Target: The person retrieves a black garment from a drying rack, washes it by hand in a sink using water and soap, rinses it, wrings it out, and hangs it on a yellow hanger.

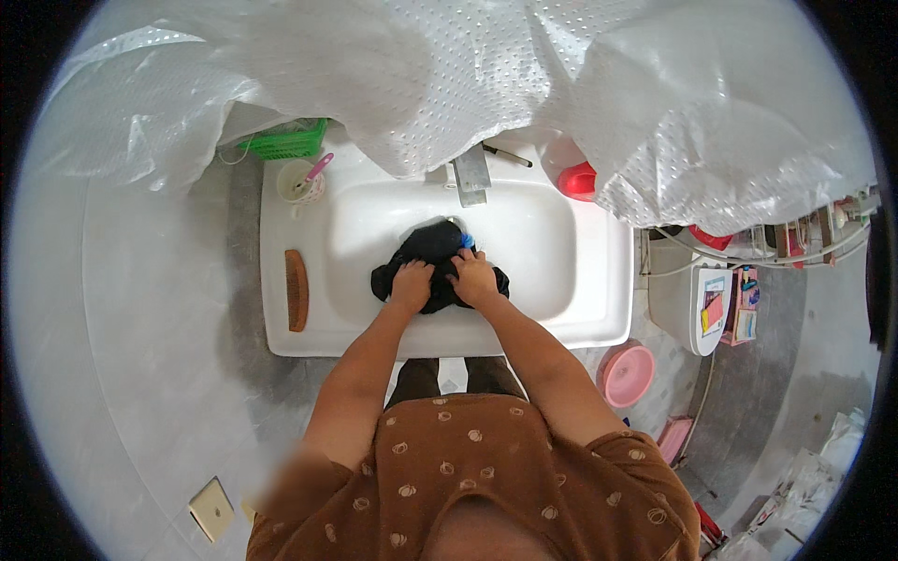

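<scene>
A wet-looking black cloth (438, 242) lies bunched in the white washbasin (540, 252), below the metal faucet (471, 175). On the cloth's left part rests my left hand (412, 284), its fingers curled onto the fabric. My right hand (475, 277) presses on or pinches the right part; its fingertips are partly hidden in the folds. A small blue item (466, 241) shows at the cloth's upper right, just beyond my right fingers; its kind is unclear.
On the basin's left rim are a wooden comb (297, 290), a mug (298, 184) with a pink-handled utensil and a green basket (286, 140). A black pen (508, 156) and a red object (577, 182) lie behind. Pink basins (628, 375) stand on the floor at right.
</scene>
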`<state>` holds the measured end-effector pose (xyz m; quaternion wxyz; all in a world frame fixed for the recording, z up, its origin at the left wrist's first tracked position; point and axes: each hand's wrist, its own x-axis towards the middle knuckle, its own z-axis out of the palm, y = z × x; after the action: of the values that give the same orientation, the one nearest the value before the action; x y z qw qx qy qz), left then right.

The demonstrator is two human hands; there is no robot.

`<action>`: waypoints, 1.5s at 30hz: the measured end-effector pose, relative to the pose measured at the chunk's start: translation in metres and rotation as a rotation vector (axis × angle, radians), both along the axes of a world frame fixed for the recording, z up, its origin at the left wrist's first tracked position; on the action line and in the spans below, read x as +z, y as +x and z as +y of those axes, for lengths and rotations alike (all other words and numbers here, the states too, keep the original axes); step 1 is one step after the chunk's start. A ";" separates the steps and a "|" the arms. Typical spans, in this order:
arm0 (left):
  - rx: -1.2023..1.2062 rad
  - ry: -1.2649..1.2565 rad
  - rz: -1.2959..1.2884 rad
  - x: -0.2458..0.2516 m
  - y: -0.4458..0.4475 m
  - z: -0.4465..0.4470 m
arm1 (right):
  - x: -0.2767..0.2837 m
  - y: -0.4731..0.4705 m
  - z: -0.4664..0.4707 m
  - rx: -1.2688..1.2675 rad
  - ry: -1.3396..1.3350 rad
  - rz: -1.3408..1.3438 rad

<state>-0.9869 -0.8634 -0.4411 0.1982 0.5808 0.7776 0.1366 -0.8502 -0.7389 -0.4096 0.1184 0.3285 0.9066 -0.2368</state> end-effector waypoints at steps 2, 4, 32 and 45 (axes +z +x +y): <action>0.063 0.020 -0.095 0.011 0.003 -0.007 | 0.002 0.003 -0.001 0.019 -0.044 -0.053; 0.112 0.011 -0.167 0.028 0.002 -0.009 | -0.002 0.005 0.002 -0.072 -0.168 0.026; 1.079 0.013 -1.477 0.039 -0.035 -0.010 | 0.014 -0.055 -0.003 -0.030 -0.032 -0.221; 0.916 0.324 -2.070 0.047 -0.044 0.003 | 0.056 -0.031 -0.012 -0.788 -1.595 0.394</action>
<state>-1.0312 -0.8600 -0.3943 0.5980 -0.1295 0.3531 0.7077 -0.8813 -0.7513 -0.3537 0.0638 0.3888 0.2997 -0.8688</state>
